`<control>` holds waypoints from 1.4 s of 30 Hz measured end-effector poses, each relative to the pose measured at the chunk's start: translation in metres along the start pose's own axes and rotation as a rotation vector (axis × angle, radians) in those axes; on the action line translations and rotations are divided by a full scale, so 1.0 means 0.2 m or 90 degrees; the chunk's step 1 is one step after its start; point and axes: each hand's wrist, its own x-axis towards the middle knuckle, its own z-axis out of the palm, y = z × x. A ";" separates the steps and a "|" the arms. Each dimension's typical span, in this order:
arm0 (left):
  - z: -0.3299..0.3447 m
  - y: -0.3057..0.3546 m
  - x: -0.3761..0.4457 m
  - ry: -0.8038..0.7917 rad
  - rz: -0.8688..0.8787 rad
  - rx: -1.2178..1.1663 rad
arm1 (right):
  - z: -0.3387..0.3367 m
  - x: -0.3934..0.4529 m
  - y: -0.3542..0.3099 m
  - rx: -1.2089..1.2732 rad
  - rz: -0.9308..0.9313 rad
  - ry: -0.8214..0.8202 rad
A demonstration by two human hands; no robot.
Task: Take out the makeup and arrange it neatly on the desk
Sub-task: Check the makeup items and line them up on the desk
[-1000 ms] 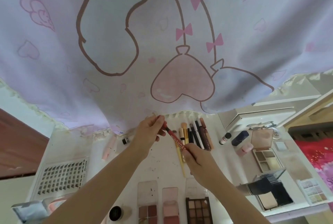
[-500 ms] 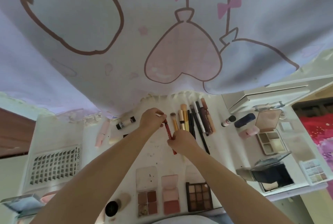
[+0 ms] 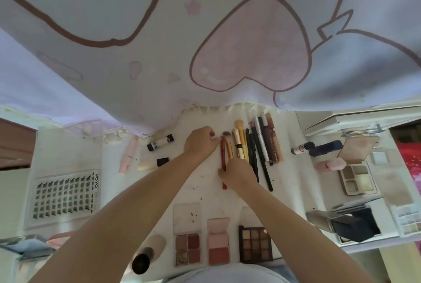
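A thin red makeup pencil [image 3: 223, 152] lies on the white desk [image 3: 205, 182], at the left end of a row of brushes and pens [image 3: 250, 146]. My left hand [image 3: 200, 142] pinches its far tip. My right hand [image 3: 237, 172] grips the pencil near its lower half, and the red end sticks out below the fingers. Three open palettes [image 3: 224, 242] stand in a row near the desk's front edge.
A lash tray [image 3: 65, 195] lies at the left, with a pink tube [image 3: 128, 157] and a white-and-black tube [image 3: 160, 142] beside it. Compacts, a blue bottle [image 3: 325, 147] and a black box [image 3: 354, 225] fill the right side. A printed curtain [image 3: 205, 32] overhangs the back.
Both hands have lowered the red pencil from a slanted hold above the desk and turned it parallel to the brush row, next to the small brush. The camera has tilted downward.
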 end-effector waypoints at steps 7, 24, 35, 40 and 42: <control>-0.23 -0.26 -0.11 0.150 0.017 0.309 | -0.03 -0.05 0.02 -0.014 -0.061 0.050; -0.37 -0.03 -0.31 0.070 0.032 -0.320 | -0.18 -0.28 0.00 0.204 -0.257 0.109; -0.46 0.32 -0.63 0.081 0.300 -0.269 | -0.42 -0.62 -0.07 0.502 -0.269 0.190; -0.41 0.37 -0.73 0.360 0.419 0.115 | -0.45 -0.69 -0.07 0.565 -0.222 0.202; -0.42 0.40 -0.76 0.399 0.382 0.159 | -0.47 -0.71 -0.08 0.571 -0.219 0.197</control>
